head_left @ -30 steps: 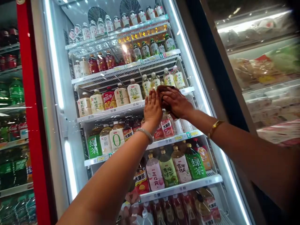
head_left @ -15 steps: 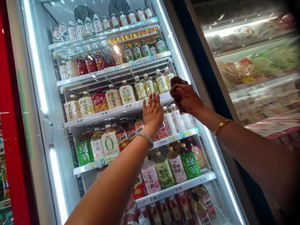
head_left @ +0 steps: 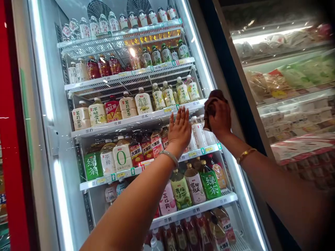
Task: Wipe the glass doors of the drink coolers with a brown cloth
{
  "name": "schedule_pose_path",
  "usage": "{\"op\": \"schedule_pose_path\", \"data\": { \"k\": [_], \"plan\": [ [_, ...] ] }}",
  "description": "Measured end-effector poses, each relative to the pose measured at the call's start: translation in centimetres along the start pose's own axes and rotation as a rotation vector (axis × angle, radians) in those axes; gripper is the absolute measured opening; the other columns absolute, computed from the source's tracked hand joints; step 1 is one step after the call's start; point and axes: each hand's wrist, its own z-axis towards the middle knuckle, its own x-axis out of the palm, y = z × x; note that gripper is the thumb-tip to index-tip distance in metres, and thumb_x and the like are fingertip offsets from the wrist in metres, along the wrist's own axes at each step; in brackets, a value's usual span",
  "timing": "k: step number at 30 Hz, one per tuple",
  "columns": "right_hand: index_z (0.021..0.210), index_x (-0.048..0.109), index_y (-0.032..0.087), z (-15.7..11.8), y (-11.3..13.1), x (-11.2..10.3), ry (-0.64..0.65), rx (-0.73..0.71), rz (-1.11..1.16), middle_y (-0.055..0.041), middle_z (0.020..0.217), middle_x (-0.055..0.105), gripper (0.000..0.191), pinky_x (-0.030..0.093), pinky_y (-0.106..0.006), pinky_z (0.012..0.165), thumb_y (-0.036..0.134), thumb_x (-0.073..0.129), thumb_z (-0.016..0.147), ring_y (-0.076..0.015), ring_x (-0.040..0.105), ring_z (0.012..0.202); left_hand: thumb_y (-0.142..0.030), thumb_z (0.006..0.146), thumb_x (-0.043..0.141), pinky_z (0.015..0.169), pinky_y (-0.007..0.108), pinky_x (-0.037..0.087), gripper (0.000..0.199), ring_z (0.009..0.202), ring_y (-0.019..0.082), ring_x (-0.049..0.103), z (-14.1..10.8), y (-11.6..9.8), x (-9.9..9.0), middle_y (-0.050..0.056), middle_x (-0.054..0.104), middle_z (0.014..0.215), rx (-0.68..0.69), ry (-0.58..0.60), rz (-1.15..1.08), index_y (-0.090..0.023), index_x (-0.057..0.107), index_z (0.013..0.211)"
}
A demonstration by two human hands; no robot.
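Observation:
I face the glass door (head_left: pixel 86 204) of a drinks fridge. My left hand (head_left: pixel 179 130) lies flat on the glass with fingers spread, a pale bangle at its wrist, in front of the third shelf's edge. My right hand (head_left: pixel 219 119), with a gold bangle on the wrist, presses a dark brown cloth (head_left: pixel 211 101) against the glass near the door's right edge, just right of my left hand. Behind the glass stand rows of tea bottles (head_left: pixel 131 106) on white wire shelves.
The fridge's right frame (head_left: pixel 201 55) has a bright light strip. Right of it stands another chiller with packaged food (head_left: pixel 288 76). A red door frame (head_left: pixel 10 174) borders the view at the left. Large bottles (head_left: pixel 201 184) fill the lower shelves.
My right hand has slid the cloth rightwards and a little down across the glass. My left hand has shifted slightly right and down, staying flat on the door.

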Motion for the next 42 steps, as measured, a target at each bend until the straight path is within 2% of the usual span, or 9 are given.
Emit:
{"op": "schedule_pose_path", "data": {
  "k": [4, 9, 14, 18, 22, 28, 34, 39, 42],
  "plan": [
    [0.137, 0.059, 0.023, -3.9, 2.0, -0.7, 0.026, -0.063, 0.001, -0.0123, 0.150, 0.058, 0.041, 0.035, -0.066, 0.126, 0.026, 0.050, 0.097, -0.0336, 0.039, 0.153, -0.020, 0.106, 0.026, 0.137, 0.041, 0.001, 0.061, 0.164, 0.018, 0.005, -0.1, -0.3, 0.0, 0.006, 0.020, 0.176, 0.212, 0.067, -0.020, -0.011, 0.026, 0.166],
    [0.128, 0.065, 0.026, -1.4, -0.4, -2.4, 0.311, -0.314, 0.105, -0.0070, 0.145, 0.064, 0.033, 0.035, -0.057, 0.128, 0.032, 0.048, 0.100, -0.0279, 0.048, 0.148, -0.025, 0.104, 0.034, 0.137, 0.047, 0.000, 0.065, 0.164, 0.025, 0.002, -0.1, -2.9, 1.3, 0.014, 0.014, 0.176, -0.011, 0.067, -0.044, -0.002, 0.024, 0.164],
    [0.136, 0.058, 0.020, -3.4, -3.9, -4.0, 0.064, -0.007, -0.059, -0.0183, 0.152, 0.056, 0.045, 0.033, -0.070, 0.123, 0.028, 0.052, 0.092, -0.0373, 0.046, 0.147, -0.028, 0.103, 0.039, 0.135, 0.050, -0.005, 0.071, 0.163, 0.026, -0.007, -0.2, -5.7, 2.7, 0.013, 0.011, 0.177, -0.167, -0.002, -0.102, -0.005, 0.018, 0.166],
    [0.132, 0.061, 0.023, -4.1, -1.6, -3.6, 0.234, -0.213, 0.046, -0.0113, 0.154, 0.056, 0.039, 0.031, -0.064, 0.128, 0.028, 0.052, 0.095, -0.0320, 0.031, 0.158, -0.024, 0.103, 0.035, 0.136, 0.047, -0.004, 0.067, 0.162, 0.023, -0.007, -0.6, -5.9, 3.1, 0.013, 0.013, 0.176, -0.131, -0.024, -0.096, -0.004, 0.021, 0.166],
    [0.125, 0.065, 0.026, -0.9, -2.6, -3.1, 0.290, -0.251, 0.103, -0.0054, 0.149, 0.062, 0.031, 0.033, -0.050, 0.131, 0.030, 0.052, 0.097, -0.0242, 0.043, 0.152, -0.027, 0.106, 0.032, 0.136, 0.045, -0.003, 0.064, 0.163, 0.022, -0.004, -0.9, -5.7, 3.6, 0.014, 0.014, 0.176, -0.093, -0.043, -0.091, -0.004, 0.023, 0.165],
    [0.142, 0.050, 0.020, -5.1, -2.8, -2.9, -0.020, 0.090, -0.002, -0.0194, 0.157, 0.049, 0.048, 0.027, -0.077, 0.123, 0.026, 0.050, 0.094, -0.0374, 0.038, 0.152, -0.024, 0.106, 0.029, 0.137, 0.049, 0.001, 0.066, 0.163, 0.022, -0.005, -1.0, -5.9, 4.1, 0.014, 0.014, 0.176, -0.079, -0.080, -0.097, -0.005, 0.014, 0.167],
    [0.125, 0.065, 0.025, -4.1, -1.5, -3.6, 0.288, -0.226, 0.109, -0.0076, 0.150, 0.060, 0.030, 0.035, -0.052, 0.130, 0.034, 0.051, 0.099, -0.0257, 0.039, 0.154, -0.019, 0.104, 0.029, 0.137, 0.049, 0.004, 0.067, 0.164, 0.023, 0.001, -0.9, -5.9, 4.0, 0.013, 0.019, 0.176, -0.098, -0.086, -0.107, -0.008, 0.016, 0.168],
    [0.139, 0.055, 0.018, -5.3, -2.8, -5.3, 0.141, -0.093, 0.038, -0.0197, 0.157, 0.050, 0.043, 0.027, -0.065, 0.130, 0.025, 0.050, 0.097, -0.0329, 0.036, 0.154, -0.019, 0.105, 0.025, 0.138, 0.047, 0.005, 0.062, 0.164, 0.025, 0.004, -1.1, -6.1, 3.3, 0.015, 0.018, 0.176, -0.082, -0.052, -0.079, -0.002, 0.022, 0.165],
    [0.132, 0.060, 0.024, -6.7, -1.5, -4.9, 0.184, -0.139, 0.060, -0.0123, 0.153, 0.055, 0.037, 0.032, -0.063, 0.130, 0.027, 0.052, 0.096, -0.0318, 0.033, 0.157, -0.017, 0.104, 0.026, 0.138, 0.047, 0.006, 0.063, 0.164, 0.026, 0.005, -1.2, -6.2, 3.0, 0.017, 0.016, 0.176, -0.073, -0.011, -0.038, 0.001, 0.021, 0.165]
  ]
}}
